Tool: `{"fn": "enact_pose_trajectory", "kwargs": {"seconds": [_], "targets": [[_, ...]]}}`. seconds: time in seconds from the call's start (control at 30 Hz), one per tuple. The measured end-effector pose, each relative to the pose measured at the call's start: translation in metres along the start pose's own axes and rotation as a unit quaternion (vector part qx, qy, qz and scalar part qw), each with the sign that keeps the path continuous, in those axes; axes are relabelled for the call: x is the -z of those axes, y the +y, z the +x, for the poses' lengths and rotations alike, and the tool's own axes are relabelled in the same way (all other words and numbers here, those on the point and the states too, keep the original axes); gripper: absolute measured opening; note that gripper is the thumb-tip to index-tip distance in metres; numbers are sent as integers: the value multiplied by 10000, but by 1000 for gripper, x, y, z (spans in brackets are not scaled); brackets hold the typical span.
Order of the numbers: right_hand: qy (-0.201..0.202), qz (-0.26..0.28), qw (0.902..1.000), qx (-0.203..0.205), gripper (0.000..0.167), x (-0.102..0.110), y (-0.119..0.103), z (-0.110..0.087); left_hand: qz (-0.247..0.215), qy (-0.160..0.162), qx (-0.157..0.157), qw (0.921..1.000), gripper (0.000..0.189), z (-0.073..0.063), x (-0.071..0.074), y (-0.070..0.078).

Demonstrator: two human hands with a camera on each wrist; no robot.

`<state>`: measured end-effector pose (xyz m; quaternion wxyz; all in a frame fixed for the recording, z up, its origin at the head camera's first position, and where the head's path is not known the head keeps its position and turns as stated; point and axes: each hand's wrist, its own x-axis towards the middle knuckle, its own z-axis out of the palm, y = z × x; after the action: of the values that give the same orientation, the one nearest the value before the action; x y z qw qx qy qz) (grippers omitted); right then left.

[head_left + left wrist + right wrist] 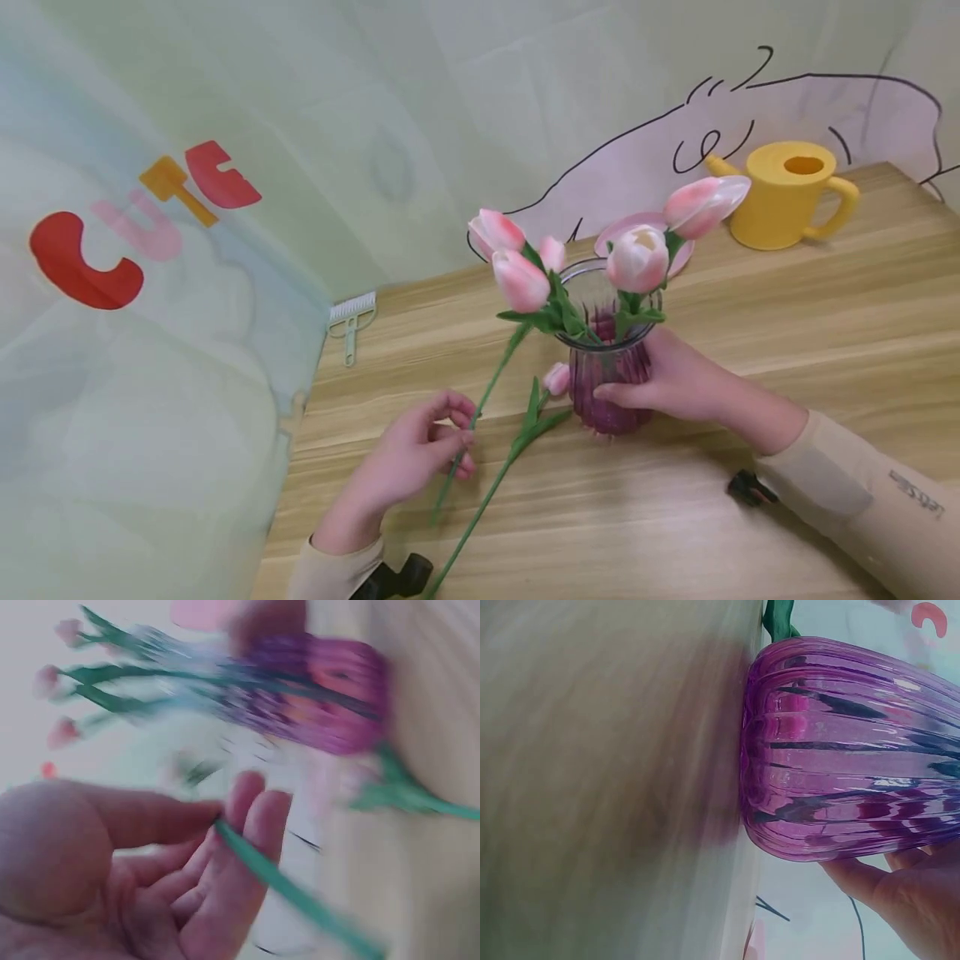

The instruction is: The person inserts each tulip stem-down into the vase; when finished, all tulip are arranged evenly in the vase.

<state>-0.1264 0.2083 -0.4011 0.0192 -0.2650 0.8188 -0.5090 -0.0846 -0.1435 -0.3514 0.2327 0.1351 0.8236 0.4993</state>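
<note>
A glass vase (pixel 611 387) with a ribbed purple body and clear rim stands upright on the wooden table, several pink-and-white tulips (pixel 637 258) in it. My right hand (pixel 678 379) grips the vase's side, thumb across the front. Left of the vase, my left hand (pixel 431 442) pinches the green stem (pixel 292 892) of another tulip between thumb and fingers. That stem slants up toward the blooms left of the rim. One more tulip (pixel 517 442) lies on the table between the left hand and the vase, its pink bloom (pixel 557 379) close by the vase's base.
A yellow watering can (pixel 783 200) stands at the back right. Behind the vase is a pink round object (pixel 678 258), partly hidden. A small pale green brush (pixel 351 325) lies at the back left corner, by the fabric backdrop (pixel 420 150) around the wooden table (pixel 825 333).
</note>
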Motion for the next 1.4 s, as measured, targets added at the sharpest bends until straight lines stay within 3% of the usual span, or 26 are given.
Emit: {"fn": "enact_pose_trajectory", "kwargs": {"seconds": [0.1, 0.2, 0.27, 0.5, 0.57, 0.7, 0.87, 0.97, 1.03, 1.07, 1.13, 1.4], "targets": [[30, -38, 10000, 30, 62, 1, 0, 0, -752, 462, -796, 9929, 21, -8, 4, 25], [37, -50, 10000, 21, 62, 1, 0, 0, -1190, 858, -1899, 9708, 18, -13, 6, 44], [24, -1, 10000, 46, 61, 1, -1, 1, -1329, 1070, -2373, 9563, 19, -14, 6, 52], [-61, 132, 9999, 34, 62, -3, -1, 3, -1413, 1649, -2928, 9312, 25, -10, -1, 63], [-84, 135, 9999, 19, 63, -3, 0, 4, -1507, 1725, -3342, 9143, 28, -7, -3, 66], [-38, 96, 9999, 94, 62, -2, 0, 4, -1761, 1744, -4239, 8712, 32, -2, -8, 82], [22, 2, 10000, 62, 61, -1, -1, 2, -1828, 1923, -4962, 8267, 26, 6, -22, 113], [12, 30, 10000, 49, 61, -1, -1, 1, -1764, 2057, -5416, 7958, 28, 15, -34, 127], [18, 60, 10000, 60, 62, -2, -1, 1, -1673, 2126, -5610, 7824, 30, 22, -41, 134], [22, 69, 10000, 62, 63, -1, -1, 1, -1607, 2149, -5673, 7786, 32, 25, -44, 137], [28, 94, 9999, 53, 65, -1, -2, 1, -1312, 2244, -5718, 7781, 35, 33, -48, 143], [5, 130, 9999, 47, 67, -1, -1, 0, -70, 2244, -5376, 8127, 46, 50, -53, 150]]}}
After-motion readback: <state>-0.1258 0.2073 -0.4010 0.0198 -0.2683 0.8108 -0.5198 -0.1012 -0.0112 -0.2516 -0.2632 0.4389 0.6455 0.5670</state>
